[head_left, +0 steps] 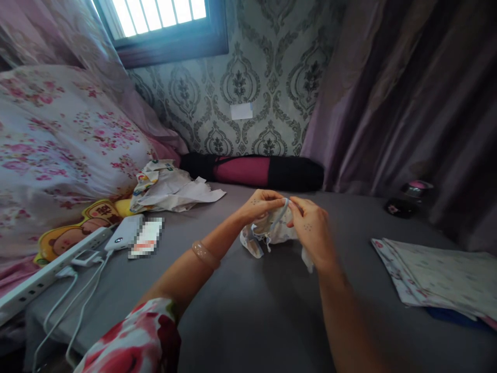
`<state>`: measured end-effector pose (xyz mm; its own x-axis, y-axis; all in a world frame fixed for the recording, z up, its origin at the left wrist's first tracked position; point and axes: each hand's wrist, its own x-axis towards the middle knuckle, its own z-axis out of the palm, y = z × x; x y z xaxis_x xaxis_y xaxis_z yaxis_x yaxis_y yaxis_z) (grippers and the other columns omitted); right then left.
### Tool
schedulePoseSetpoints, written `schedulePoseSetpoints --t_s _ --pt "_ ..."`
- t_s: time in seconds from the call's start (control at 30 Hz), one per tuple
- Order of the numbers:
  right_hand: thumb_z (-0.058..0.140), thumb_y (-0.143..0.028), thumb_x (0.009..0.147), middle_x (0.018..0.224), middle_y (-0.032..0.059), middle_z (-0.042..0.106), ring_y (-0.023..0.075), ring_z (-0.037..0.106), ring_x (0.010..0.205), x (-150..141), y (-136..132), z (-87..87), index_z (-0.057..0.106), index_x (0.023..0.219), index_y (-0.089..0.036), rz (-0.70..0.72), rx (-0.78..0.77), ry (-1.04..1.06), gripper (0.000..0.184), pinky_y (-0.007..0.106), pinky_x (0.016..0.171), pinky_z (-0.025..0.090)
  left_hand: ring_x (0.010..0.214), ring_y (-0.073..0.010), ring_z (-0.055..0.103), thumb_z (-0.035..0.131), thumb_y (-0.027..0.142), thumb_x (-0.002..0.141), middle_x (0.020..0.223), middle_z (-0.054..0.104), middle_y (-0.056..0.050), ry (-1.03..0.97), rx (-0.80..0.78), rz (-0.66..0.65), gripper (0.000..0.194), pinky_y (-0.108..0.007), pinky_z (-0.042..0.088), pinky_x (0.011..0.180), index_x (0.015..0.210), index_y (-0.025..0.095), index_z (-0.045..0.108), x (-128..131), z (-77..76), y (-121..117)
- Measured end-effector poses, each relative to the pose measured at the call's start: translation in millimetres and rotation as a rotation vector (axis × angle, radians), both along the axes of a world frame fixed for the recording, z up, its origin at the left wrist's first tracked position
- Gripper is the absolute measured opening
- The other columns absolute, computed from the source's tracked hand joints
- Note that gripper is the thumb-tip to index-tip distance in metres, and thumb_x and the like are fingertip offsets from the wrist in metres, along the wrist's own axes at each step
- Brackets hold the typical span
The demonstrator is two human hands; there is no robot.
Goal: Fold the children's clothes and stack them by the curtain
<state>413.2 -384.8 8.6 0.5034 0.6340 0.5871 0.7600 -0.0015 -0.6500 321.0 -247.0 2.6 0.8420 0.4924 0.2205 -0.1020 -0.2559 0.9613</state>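
Small white garment (pixel 272 230) w/ faint print, crumpled, held up just above grey bed sheet (pixel 248 305), centre of scene. Thin pale strap or hem edge stretched betw. both hands at top; loose ends hanging below, one white flap dropping near right wrist. Exact type of garment hard to tell, too bunched.

Left hand (pixel 259 203) pinching top edge from left, fingers closed on cloth. Right hand (pixel 310 228) pinching same edge from right, fingers closed, back of hand toward camera. Clear bangle (pixel 205 254) on left wrist; floral sleeve (pixel 135 342) cut off at near edge.

Folded printed cloth stack (pixel 438 280) near right, partly cut off by frame. Crumpled paper/cloth pile (pixel 171 189) far left by floral pillow (pixel 66 155). Power strip (pixel 50 269) w/ white cables near left, white power bank (pixel 125 232) beside it; item next to it blurred out. Dark roll (pixel 256 171) along far wall. Small dark objects (pixel 407 199) far right, too dim to ID.
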Motion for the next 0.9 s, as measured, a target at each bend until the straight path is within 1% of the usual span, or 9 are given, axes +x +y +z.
schedulePoseSetpoints --t_s 0.1,0.2,0.3,0.4,0.47,0.53,0.67,0.77,0.9 --pt "0.045 -0.034 0.088 0.09 0.0093 0.07 0.0197 0.064 0.073 5.7 3.0 -4.8 0.071 0.1 -0.02 0.003 -0.011 -0.059 0.032 0.032 0.067 0.046 0.055 -0.0074 0.048 0.067 0.043 0.075 0.066 0.061 0.001 -0.006 -0.01 -0.027 0.031 -0.022 0.033 0.052 0.086 0.015 0.071 -1.9 0.6 -0.6" --pt "0.047 -0.033 0.087 0.082 0.0081 0.069 0.0201 0.063 0.073 10.6 4.9 -7.4 0.071 0.09 -0.02 -0.016 -0.035 -0.075 0.028 0.031 0.068 0.044 0.059 -0.0092 0.051 0.065 0.045 0.077 0.07 0.063 -0.001 -0.014 0.004 -0.019 0.033 -0.022 0.036 0.055 0.087 0.014 0.071 -5.7 3.2 -2.7" --pt "0.05 -0.034 0.085 0.082 0.0079 0.068 0.0204 0.063 0.074 14.6 6.6 -9.6 0.07 0.085 -0.02 -0.049 -0.014 -0.052 0.024 0.031 0.067 0.044 0.069 -0.0122 0.056 0.06 0.044 0.081 0.08 0.066 -0.003 -0.073 0.099 0.138 0.032 -0.024 0.041 0.063 0.091 0.014 0.069 -13.5 5.9 -5.1" --pt "0.051 -0.035 0.084 0.082 0.0081 0.068 0.0209 0.063 0.075 18.5 7.8 -11.6 0.068 0.083 -0.019 -0.078 0.009 -0.027 0.024 0.03 0.066 0.043 0.081 -0.015 0.059 0.059 0.038 0.084 0.086 0.067 -0.004 -0.131 0.311 0.361 0.025 -0.027 0.044 0.076 0.089 0.015 0.068 -26.2 3.0 -8.0" --pt "0.051 -0.036 0.084 0.081 0.0084 0.068 0.0214 0.063 0.076 20.3 7.7 -11.8 0.068 0.082 -0.019 -0.088 0.017 -0.013 0.024 0.031 0.066 0.043 0.084 -0.0162 0.058 0.06 0.036 0.084 0.086 0.067 -0.004 -0.125 0.479 0.473 0.02 -0.03 0.043 0.081 0.085 0.017 0.067 -36.5 -3.7 -11.3" --pt "0.052 -0.037 0.084 0.08 0.0088 0.069 0.0219 0.064 0.076 21.1 7.0 -11.1 0.068 0.082 -0.019 -0.094 0.022 -0.002 0.024 0.031 0.066 0.043 0.085 -0.0175 0.058 0.063 0.037 0.083 0.086 0.067 -0.004 -0.065 0.635 0.544 0.018 -0.033 0.04 0.084 0.084 0.019 0.066 -46.8 -13.4 -16.1" --pt "0.053 -0.037 0.083 0.079 0.0095 0.069 0.0222 0.063 0.074 21.9 6.3 -9.8 0.068 0.081 -0.018 -0.12 0.012 0.006 0.024 0.031 0.065 0.043 0.092 -0.0205 0.055 0.067 0.045 0.08 0.093 0.066 -0.003 0.117 0.881 0.583 0.026 -0.037 0.034 0.087 0.092 0.022 0.065 -62.1 -35.2 -24.2" --pt "0.052 -0.038 0.083 0.078 0.0095 0.069 0.0219 0.063 0.073 22.8 7.3 -11.4 0.068 0.081 -0.018 -0.12 0.014 -0.005 0.026 0.031 0.064 0.043 0.093 -0.0208 0.054 0.063 0.047 0.082 0.096 0.066 -0.004 0.19 0.978 0.583 0.028 -0.036 0.032 0.086 0.097 0.023 0.064 -66.8 -47.0 -23.8" --pt "0.051 -0.04 0.084 0.079 0.009 0.068 0.0212 0.063 0.071 24.1 8.3 -14.2 0.068 0.082 -0.018 -0.116 0.017 -0.022 0.027 0.031 0.064 0.043 0.089 -0.0188 0.054 0.055 0.042 0.089 0.09 0.066 -0.003 0.199 0.978 0.584 0.022 -0.035 0.031 0.086 0.094 0.024 0.066 -67.6 -51.5 -17.9"
